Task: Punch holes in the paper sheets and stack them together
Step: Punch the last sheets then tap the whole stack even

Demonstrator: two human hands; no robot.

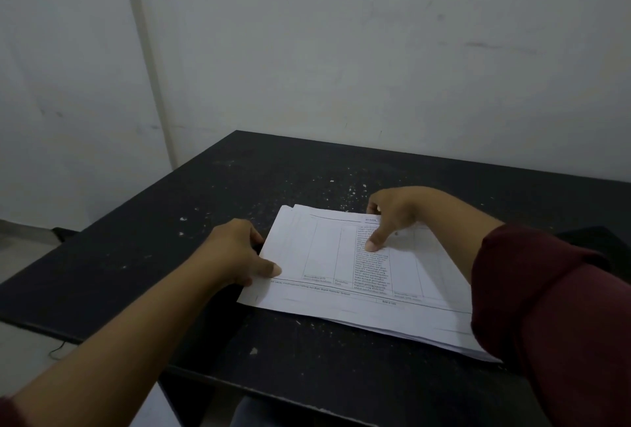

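A stack of paper sheets (358,276) is laid flat on a black table (170,239), a little to the right of the middle and near the front edge. The edges of the sheets are not lined up, so lower sheets are seen sticking out at the far corner and along the near side. The top sheet is printed with a table of lines and boxes. One box is filled with small words, but they are too tiny and blurry to be read. A line of words runs along the bottom of the page, and only "BAB" with some marks after it can just be made out lower down.

The left side of the stack is held by the left hand (235,252). Its thumb is laid on top of the paper and its other fingers are curled under the edge, so the sheets are pinched. The right hand (392,215) is spread open over the far side of the stack. Its thumb is pressed down on the printed box, and its fingers are bent over the far edge. A dark red sleeve (546,307) is worn on the right arm.

Small white specks (351,191) are scattered on the table. A pale wall (341,51) is seen behind it.
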